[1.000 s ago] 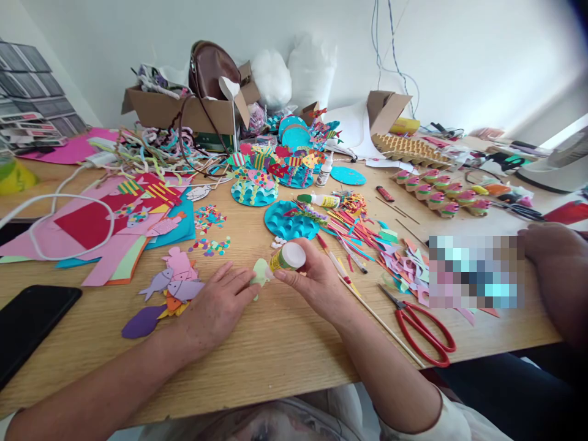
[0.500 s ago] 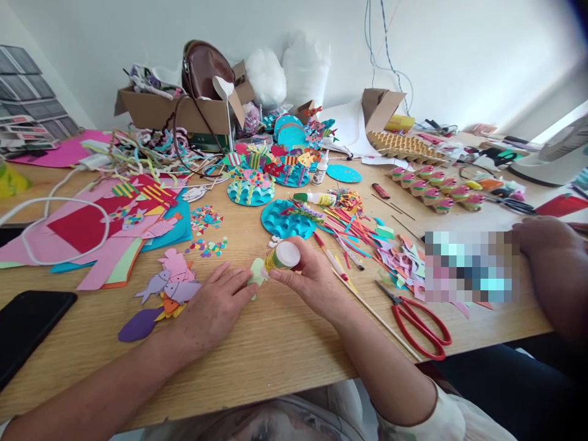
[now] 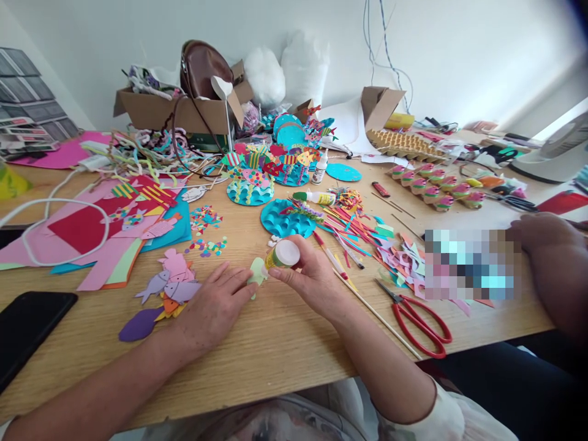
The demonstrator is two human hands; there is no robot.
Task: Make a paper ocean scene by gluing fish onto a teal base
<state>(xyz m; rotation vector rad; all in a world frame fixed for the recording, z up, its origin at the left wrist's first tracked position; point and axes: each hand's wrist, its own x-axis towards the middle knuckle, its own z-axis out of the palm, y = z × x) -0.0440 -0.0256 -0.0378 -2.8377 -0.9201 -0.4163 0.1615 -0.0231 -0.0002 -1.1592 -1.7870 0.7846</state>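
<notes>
My right hand (image 3: 315,282) is wrapped round a glue bottle (image 3: 283,253) with a white base and a yellow-green label. The bottle is tilted, its nozzle down at a small pale green paper cutout (image 3: 258,269) on the table. My left hand (image 3: 215,300) lies flat beside the cutout, fingers stretched out, fingertips touching its left edge. Left of that hand is a pile of paper fish: pink, lilac (image 3: 181,290), orange and yellow, with a purple cutout (image 3: 140,324). Just beyond the bottle sits a blue egg-carton base (image 3: 288,219).
Red-handled scissors (image 3: 420,324) and a thin stick (image 3: 376,315) lie to my right, near paper scraps (image 3: 408,257). Another person's arm (image 3: 551,269) rests at the far right. A phone (image 3: 32,331) lies at left. Decorated fish stands (image 3: 250,190) are further back.
Almost nothing differs. Both hands and the glue bottle keep their places at the green cutout; the view has shifted very slightly.
</notes>
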